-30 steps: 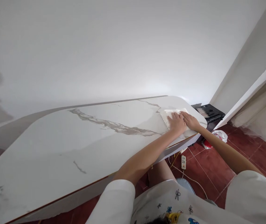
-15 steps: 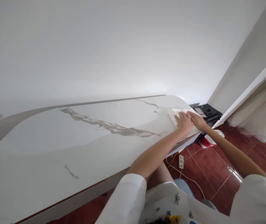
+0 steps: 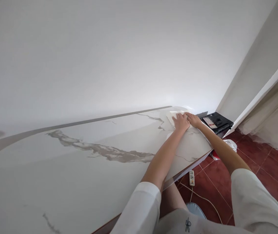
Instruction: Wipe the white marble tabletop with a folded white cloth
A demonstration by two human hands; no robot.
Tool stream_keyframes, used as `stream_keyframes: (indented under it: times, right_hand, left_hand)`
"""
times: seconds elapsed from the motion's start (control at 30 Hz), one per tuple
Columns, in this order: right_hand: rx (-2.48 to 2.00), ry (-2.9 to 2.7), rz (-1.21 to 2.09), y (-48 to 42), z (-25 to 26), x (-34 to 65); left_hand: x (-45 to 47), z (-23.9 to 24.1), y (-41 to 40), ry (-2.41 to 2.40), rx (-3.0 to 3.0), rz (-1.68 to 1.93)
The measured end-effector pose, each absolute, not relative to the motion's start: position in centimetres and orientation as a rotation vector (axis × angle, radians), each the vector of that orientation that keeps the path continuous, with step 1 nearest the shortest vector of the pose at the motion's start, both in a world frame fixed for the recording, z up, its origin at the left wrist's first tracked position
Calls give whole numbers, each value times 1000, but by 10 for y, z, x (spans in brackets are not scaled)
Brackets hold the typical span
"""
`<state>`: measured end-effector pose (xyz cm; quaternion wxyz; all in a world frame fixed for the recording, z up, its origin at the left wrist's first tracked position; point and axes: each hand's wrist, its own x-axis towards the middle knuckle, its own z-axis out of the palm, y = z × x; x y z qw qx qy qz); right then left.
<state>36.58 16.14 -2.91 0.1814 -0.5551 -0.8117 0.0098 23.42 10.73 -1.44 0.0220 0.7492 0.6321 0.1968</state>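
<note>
A white cloth (image 3: 173,116) lies on the white marble tabletop (image 3: 85,162), near its far right corner by the wall. My left hand (image 3: 181,123) presses flat on the cloth, fingers stretched out. My right hand (image 3: 193,119) lies right beside it, also flat on the cloth with its fingers extended. Both arms reach far across the table. Most of the cloth is hidden under the two hands.
A black device (image 3: 215,122) sits just past the table's right end, against the wall. Below on the red tiled floor are a white power strip (image 3: 191,177) with a cord and a red and white object (image 3: 228,146). Pale fabric (image 3: 273,125) hangs at the right.
Both hands have pushed the cloth from the near right edge of the table toward the far corner by the wall. The view has shifted closer over the tabletop.
</note>
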Motion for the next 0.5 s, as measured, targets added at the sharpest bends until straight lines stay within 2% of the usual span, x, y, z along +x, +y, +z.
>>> stream_keyframes:
  times: [0.5]
  right_hand:
    - [-1473,-2345,156,225,-27,327]
  left_hand:
    - [203,-18,157,2109,2221,612]
